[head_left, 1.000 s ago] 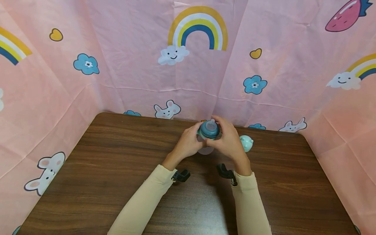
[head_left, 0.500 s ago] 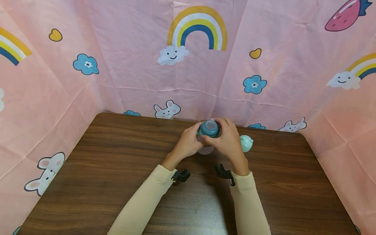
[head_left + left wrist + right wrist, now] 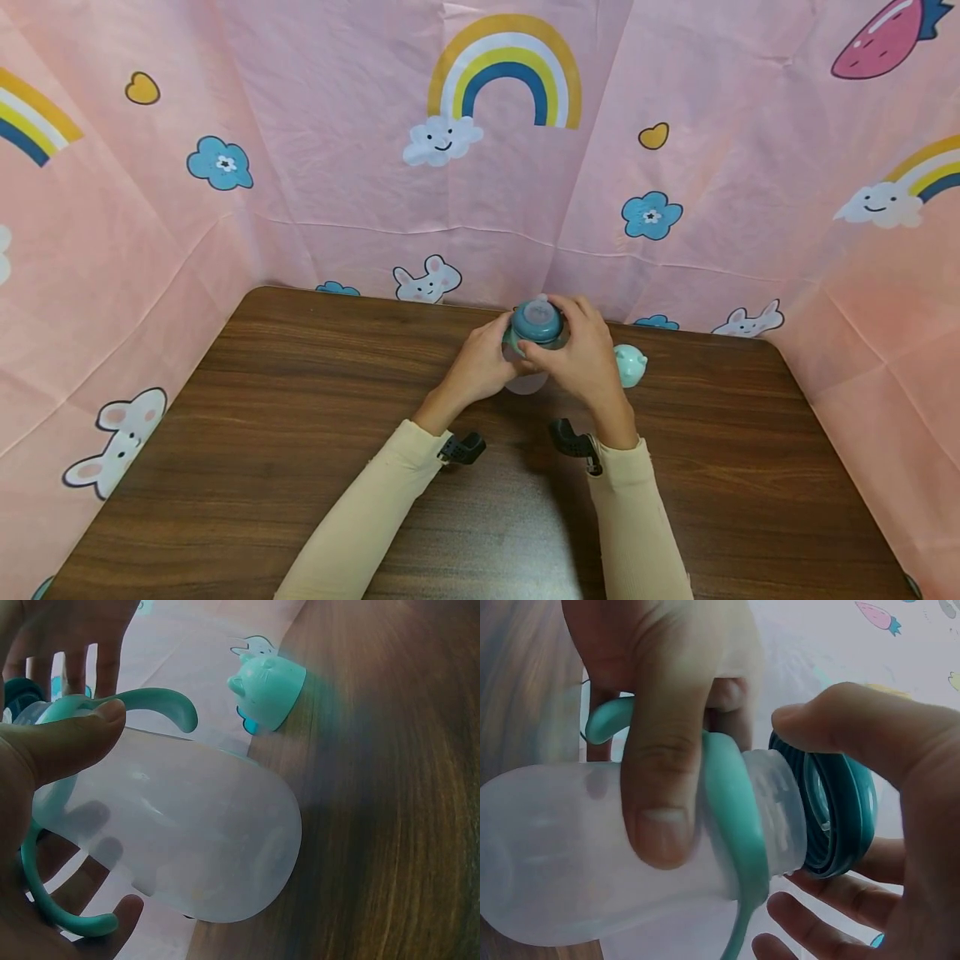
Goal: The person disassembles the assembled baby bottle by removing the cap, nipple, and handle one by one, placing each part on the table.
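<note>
A translucent baby bottle [image 3: 202, 817] with mint-green handles [image 3: 735, 817] stands upright near the back of the table. My left hand [image 3: 478, 360] grips its body just below the neck, thumb across the side by the handle ring. With thumb and fingers, my right hand [image 3: 585, 358] holds the teal screw collar [image 3: 855, 814], which carries a clear nipple [image 3: 540, 312]. In the right wrist view the collar sits tilted at the bottle's mouth, with the neck threads [image 3: 776, 802] showing below it. Whether collar and rim still touch is unclear.
A mint-green animal-shaped bottle cap [image 3: 630, 365] rests on the wooden table [image 3: 337, 392], just right of my right hand. Pink printed cloth [image 3: 337, 192] hangs behind the table and along both sides.
The teal collar with the nipple has risen slightly and tilted in my right hand. My left hand and the bottle have stayed in place.
</note>
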`<action>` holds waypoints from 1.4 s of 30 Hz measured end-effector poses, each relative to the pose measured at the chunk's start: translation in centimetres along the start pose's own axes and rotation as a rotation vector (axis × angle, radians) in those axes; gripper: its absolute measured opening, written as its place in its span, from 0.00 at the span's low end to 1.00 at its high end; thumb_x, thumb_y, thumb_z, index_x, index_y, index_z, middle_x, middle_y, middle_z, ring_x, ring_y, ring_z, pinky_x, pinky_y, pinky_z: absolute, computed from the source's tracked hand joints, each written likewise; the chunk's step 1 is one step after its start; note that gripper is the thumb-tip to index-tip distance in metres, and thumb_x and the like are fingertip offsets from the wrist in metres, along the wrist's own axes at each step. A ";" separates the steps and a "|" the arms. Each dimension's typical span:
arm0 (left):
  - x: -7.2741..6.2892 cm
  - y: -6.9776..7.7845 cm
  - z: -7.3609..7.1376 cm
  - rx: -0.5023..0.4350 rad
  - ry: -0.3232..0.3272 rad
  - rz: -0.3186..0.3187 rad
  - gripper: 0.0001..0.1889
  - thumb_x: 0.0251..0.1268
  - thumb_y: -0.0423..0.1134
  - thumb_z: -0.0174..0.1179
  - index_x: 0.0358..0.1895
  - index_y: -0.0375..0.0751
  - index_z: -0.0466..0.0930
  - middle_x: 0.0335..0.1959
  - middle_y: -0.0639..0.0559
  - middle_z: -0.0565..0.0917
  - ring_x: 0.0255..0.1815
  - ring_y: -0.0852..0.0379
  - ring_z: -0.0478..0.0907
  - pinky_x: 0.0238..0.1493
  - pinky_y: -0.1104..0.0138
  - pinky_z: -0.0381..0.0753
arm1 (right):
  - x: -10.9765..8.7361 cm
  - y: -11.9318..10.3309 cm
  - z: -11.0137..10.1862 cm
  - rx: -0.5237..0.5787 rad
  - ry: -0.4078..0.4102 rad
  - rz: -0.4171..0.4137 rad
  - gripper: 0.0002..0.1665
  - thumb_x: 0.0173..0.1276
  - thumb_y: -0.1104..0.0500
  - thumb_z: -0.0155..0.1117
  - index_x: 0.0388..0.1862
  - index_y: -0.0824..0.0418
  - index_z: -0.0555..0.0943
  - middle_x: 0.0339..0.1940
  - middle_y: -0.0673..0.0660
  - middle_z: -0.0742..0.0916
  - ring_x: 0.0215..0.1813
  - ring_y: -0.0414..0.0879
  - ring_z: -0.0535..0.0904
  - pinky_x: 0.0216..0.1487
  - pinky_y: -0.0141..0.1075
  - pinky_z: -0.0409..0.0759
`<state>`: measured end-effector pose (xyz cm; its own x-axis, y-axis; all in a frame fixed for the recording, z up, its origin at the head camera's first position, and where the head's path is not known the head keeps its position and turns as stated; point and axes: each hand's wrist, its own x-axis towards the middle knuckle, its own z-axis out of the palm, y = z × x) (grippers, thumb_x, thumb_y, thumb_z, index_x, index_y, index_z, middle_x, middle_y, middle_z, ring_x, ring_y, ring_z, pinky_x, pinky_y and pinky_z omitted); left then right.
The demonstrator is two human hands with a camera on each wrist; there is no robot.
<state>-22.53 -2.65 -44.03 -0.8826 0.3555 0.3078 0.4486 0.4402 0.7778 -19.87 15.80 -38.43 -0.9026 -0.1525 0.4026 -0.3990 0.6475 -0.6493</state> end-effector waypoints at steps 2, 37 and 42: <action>0.0 0.1 0.0 -0.001 -0.003 -0.004 0.42 0.65 0.41 0.83 0.77 0.32 0.72 0.69 0.38 0.83 0.71 0.39 0.81 0.72 0.46 0.78 | 0.0 -0.1 -0.1 0.012 0.020 -0.010 0.43 0.60 0.51 0.87 0.71 0.67 0.82 0.58 0.64 0.85 0.55 0.61 0.80 0.56 0.55 0.78; 0.0 0.2 0.0 -0.038 0.002 -0.015 0.44 0.59 0.42 0.86 0.78 0.38 0.75 0.73 0.40 0.81 0.71 0.42 0.80 0.70 0.45 0.79 | -0.4 4.9 -3.8 0.028 0.070 0.215 0.40 0.67 0.56 0.80 0.75 0.66 0.79 0.62 0.68 0.84 0.52 0.65 0.83 0.52 0.51 0.80; 0.0 0.2 -0.2 -0.044 -0.003 -0.020 0.44 0.60 0.42 0.86 0.78 0.39 0.75 0.72 0.41 0.83 0.70 0.44 0.81 0.70 0.45 0.79 | -0.5 6.0 -3.1 0.053 0.021 0.308 0.41 0.71 0.55 0.78 0.79 0.64 0.75 0.69 0.70 0.83 0.56 0.65 0.82 0.57 0.55 0.80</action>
<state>-22.45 -2.69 -43.77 -0.8908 0.3497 0.2903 0.4242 0.4105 0.8072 -21.31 22.06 -40.59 -0.9790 0.0601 0.1946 -0.1160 0.6210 -0.7752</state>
